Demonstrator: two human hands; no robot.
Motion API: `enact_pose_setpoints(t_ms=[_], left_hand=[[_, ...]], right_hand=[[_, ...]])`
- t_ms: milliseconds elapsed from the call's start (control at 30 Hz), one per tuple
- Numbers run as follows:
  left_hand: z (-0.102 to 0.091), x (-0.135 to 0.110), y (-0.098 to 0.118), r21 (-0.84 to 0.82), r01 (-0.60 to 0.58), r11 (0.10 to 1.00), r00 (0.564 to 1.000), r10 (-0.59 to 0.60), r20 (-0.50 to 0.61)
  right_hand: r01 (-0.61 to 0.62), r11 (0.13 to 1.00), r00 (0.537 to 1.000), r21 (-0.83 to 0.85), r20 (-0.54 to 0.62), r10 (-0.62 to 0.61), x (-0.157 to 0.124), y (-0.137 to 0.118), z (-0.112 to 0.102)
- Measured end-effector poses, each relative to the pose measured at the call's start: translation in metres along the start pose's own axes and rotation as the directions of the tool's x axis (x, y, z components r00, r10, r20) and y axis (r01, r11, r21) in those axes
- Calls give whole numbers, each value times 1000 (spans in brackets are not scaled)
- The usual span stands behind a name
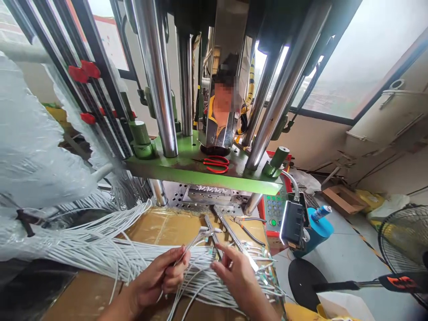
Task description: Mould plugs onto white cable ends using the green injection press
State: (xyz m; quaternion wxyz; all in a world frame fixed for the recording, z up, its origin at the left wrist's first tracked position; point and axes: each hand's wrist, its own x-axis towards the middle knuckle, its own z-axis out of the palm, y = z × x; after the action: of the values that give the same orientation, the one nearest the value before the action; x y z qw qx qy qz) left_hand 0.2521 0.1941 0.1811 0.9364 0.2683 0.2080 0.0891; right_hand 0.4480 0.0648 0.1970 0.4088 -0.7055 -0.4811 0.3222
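My left hand [172, 269] is closed around thin white cables [190, 244], pinched between thumb and fingers. Their upper ends run to white moulded plugs [210, 231] above the hand. To the right, my right hand [236, 267] has its thumb and index finger apart, with nothing visible between them. Its fingertips are close to a narrow metal bar [211, 229] lying at a slant. A longer metal bar [230, 229] lies beside it. Under both hands spreads a thick bundle of white cables [133, 256], with small connectors at its right end.
A green press plate [187, 169] on steel columns stands ahead, with red-handled scissors [217, 164] on it and a metal mould [209, 196] below. Pliers [250, 229] lie on the cardboard [160, 223]. At right are a control panel [274, 209], a lamp [290, 223] and a fan [404, 249].
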Motion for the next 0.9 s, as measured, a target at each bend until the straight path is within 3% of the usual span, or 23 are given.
enact_pose_setpoints(t_ms=[33,100,200,433,700,900], left_hand=[[1,-1,-1,-14,13,1000,1000,-13,4],[4,-4,-2,-27,59,998,998,-59,5],[8,-11,-7,-24,137,990,990,-137,-22],[0,-27,-18,2,206,979,964,-203,-170],[-4,-27,-21,-32,218,975,967,-221,-126],[-4,-27,-20,-63,215,975,968,-221,-115]], right_hand=[[-43,977,996,209,87,26,5,-10,12],[-111,830,987,547,160,27,16,-25,33],[-81,670,997,738,70,44,29,-35,53],[-154,699,986,698,64,154,34,-32,71],[-156,855,981,495,-22,192,34,-33,79],[-187,921,968,342,-95,232,36,-36,80]])
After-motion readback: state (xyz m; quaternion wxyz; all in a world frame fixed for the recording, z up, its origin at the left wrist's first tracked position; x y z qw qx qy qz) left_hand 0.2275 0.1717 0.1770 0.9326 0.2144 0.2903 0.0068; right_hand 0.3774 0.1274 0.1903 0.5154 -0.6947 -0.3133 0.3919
